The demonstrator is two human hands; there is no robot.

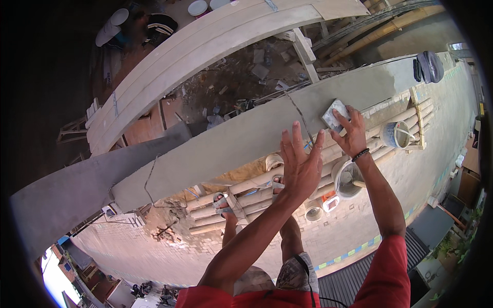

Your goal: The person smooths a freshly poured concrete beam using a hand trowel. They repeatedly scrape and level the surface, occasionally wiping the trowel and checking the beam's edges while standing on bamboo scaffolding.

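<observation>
My right hand [352, 134] is closed on a pale grey-white rectangular block [335, 114], its fingers bent over the edge. The block rests on the smooth grey face of a long plastered concrete beam [241, 131]; what it is made of I cannot tell. My left hand [302, 163] is held up beside the beam with fingers spread and nothing in them; whether it touches the beam is unclear. Between the hands and further left, thin dark wires [150, 179] cross the beam.
My feet stand on a bamboo pole scaffold [257, 197] high above a paved lane. Buckets [349, 177] and a smaller blue-white pail [395, 134] sit along it. A dark bundle [430, 66] lies at the beam's right end. Beyond is a curved board [205, 54]; a person [146, 28] is below.
</observation>
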